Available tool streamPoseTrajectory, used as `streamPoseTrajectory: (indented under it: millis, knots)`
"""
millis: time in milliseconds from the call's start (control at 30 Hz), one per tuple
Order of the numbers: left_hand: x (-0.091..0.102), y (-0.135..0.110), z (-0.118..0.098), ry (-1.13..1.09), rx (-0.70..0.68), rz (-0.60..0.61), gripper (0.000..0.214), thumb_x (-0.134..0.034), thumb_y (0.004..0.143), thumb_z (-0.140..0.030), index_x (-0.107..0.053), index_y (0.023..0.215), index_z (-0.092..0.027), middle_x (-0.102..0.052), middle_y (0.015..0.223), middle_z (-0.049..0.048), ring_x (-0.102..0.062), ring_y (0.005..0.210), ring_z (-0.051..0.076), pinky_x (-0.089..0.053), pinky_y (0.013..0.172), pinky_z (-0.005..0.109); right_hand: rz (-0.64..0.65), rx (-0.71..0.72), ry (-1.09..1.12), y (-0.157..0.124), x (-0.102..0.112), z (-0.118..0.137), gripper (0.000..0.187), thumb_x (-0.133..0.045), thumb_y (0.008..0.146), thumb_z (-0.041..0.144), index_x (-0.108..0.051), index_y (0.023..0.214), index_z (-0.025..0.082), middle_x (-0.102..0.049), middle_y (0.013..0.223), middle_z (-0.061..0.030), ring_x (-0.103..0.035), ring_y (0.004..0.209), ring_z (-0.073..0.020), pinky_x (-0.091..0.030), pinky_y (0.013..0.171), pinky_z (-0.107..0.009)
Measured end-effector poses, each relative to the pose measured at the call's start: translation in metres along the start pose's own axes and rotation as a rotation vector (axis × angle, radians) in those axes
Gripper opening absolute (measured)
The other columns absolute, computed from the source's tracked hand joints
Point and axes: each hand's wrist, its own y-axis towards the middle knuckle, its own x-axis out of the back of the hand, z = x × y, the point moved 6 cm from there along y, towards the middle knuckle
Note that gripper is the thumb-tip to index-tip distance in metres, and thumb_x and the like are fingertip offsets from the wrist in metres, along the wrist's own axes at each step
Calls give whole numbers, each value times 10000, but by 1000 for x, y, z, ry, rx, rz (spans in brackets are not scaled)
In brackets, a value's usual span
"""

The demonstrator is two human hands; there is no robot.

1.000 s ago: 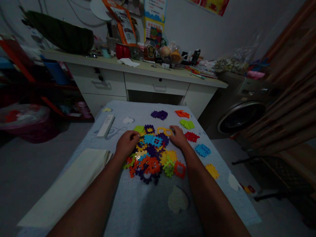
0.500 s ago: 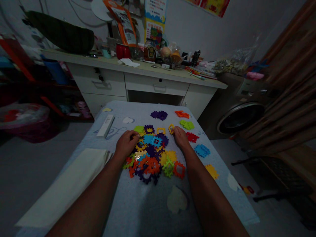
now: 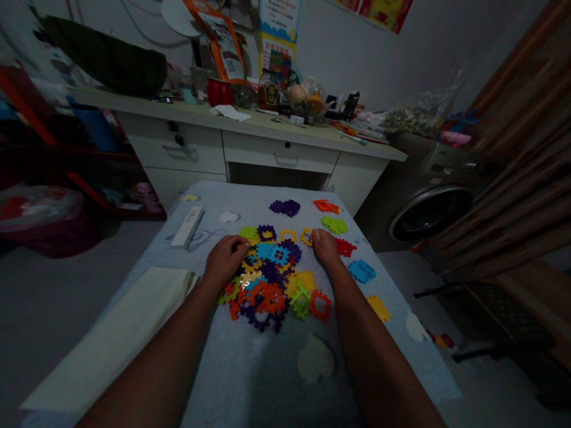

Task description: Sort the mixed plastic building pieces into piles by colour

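My right hand (image 3: 325, 246) pinches a yellow interlocking building piece (image 3: 307, 236), a toothed square frame with an open middle, at the pile's far right edge. My left hand (image 3: 226, 258) rests against the pile's left side, thumb and fingers curled together; what they hold, if anything, is hidden. Between both hands lies a mixed pile of toothed plastic pieces (image 3: 270, 273) in purple, orange, yellow, green and blue. Among them are a light blue window piece (image 3: 280, 255), a green frame (image 3: 300, 300) and an orange frame (image 3: 320, 305).
Along the table's right side lie separate groups: orange (image 3: 327, 205), green (image 3: 334, 224), red (image 3: 345, 246), blue (image 3: 362, 271) and yellow (image 3: 379, 308). Purple pieces (image 3: 285, 207) lie at the back. A white box (image 3: 187, 228) and folded pale cloth (image 3: 116, 333) occupy the left.
The yellow frame in my right hand has turned, so its opening faces me more. Both hands stay nearly in place; the whole view has shifted slightly.
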Motion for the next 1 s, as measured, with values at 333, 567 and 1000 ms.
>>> streamPoseTrajectory:
  millis: [333,567,1000]
  knots:
    - [2,0,-4,0,6,6,340,-507,807,-480,-682,907,-206,-655,947,53,-617,884,221,-460,790,332,37,-54,-122,-2,1,0,296,-472,951,296,-682,1089,140,-692,1063,-127,-617,952,-217,-414,837,-295]
    - [0,1,-1,-14,-11,6,342,-501,826,-479,-682,922,-205,-661,967,56,-621,899,223,-468,811,339,63,-38,-180,-6,-5,3,462,-642,817,374,-622,1225,160,-588,1170,-140,-583,1076,-266,-449,936,-340]
    - [0,1,0,-7,-23,-1,317,-505,820,-461,-676,906,-208,-664,964,56,-620,901,224,-464,818,338,39,-5,-191,-7,-4,2,420,-656,795,308,-627,1191,171,-536,1154,-138,-525,1109,-290,-438,995,-388]
